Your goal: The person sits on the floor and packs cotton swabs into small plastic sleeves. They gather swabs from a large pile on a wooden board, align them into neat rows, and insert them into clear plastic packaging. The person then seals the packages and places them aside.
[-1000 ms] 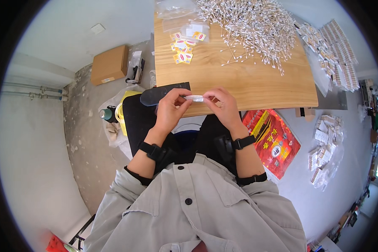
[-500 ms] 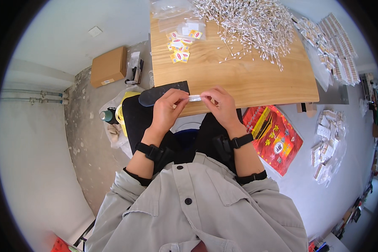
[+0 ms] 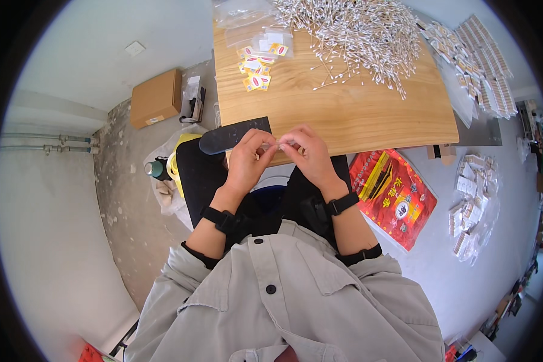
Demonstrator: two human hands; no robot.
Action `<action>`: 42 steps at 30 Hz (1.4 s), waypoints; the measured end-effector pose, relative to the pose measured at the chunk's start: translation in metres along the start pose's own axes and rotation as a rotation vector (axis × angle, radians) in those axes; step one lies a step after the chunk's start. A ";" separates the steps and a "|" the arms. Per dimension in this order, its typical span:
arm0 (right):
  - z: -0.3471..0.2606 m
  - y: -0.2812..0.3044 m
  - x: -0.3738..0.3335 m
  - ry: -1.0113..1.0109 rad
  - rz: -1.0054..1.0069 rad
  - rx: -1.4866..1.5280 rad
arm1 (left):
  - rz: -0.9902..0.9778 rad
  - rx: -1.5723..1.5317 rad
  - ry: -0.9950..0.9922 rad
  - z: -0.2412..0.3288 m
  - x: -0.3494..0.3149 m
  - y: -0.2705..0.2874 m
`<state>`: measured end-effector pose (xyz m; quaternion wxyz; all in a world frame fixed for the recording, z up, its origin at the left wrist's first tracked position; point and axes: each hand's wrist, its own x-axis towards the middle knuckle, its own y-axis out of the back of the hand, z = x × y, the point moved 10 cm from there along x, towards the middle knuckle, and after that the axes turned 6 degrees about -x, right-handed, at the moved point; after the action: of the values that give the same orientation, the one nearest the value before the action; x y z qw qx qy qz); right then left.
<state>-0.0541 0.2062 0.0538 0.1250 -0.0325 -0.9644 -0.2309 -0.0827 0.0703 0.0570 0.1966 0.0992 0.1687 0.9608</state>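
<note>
My left hand (image 3: 246, 158) and my right hand (image 3: 309, 155) meet over the near edge of the wooden table (image 3: 344, 117). Thumbs and forefingers of both pinch a thin pale strip (image 3: 278, 145) between them. Only a sliver of it shows, and I cannot tell its kind. Beside my left hand a dark flat board (image 3: 229, 137) lies on the table corner. Farther back is a large loose heap of cotton swabs (image 3: 362, 42). Several yellow-and-white cards (image 3: 257, 81) lie at the back left, near clear plastic bags (image 3: 241, 12).
Packed swab bundles (image 3: 485, 66) stand at the far right; more lie in clear plastic (image 3: 473, 202) on the floor. A red printed bag (image 3: 398, 205) lies right of my legs. A cardboard box (image 3: 155, 98), a yellow bag (image 3: 178, 158) and a dark green bottle (image 3: 155, 168) are at left.
My hands have drawn closer together, the right one moving left. The white strip that showed between them is now mostly hidden by my fingers.
</note>
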 end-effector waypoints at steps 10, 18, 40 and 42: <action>0.025 -0.008 -0.001 -0.120 -0.020 0.187 | 0.035 -0.448 0.276 -0.049 -0.007 -0.001; 0.064 -0.045 -0.011 -0.415 0.008 0.571 | 0.075 -0.703 0.433 -0.073 -0.010 -0.024; 0.077 -0.051 0.000 -0.521 0.198 0.611 | 0.117 -0.052 0.092 -0.031 0.004 0.001; 0.078 -0.052 0.000 -0.531 0.168 0.594 | 0.125 -0.062 0.101 -0.036 0.005 0.002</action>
<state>-0.0778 0.1955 -0.0366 -0.1061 -0.1321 -0.9818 0.0854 -0.0967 0.0604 0.0253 0.1304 0.0549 0.1421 0.9797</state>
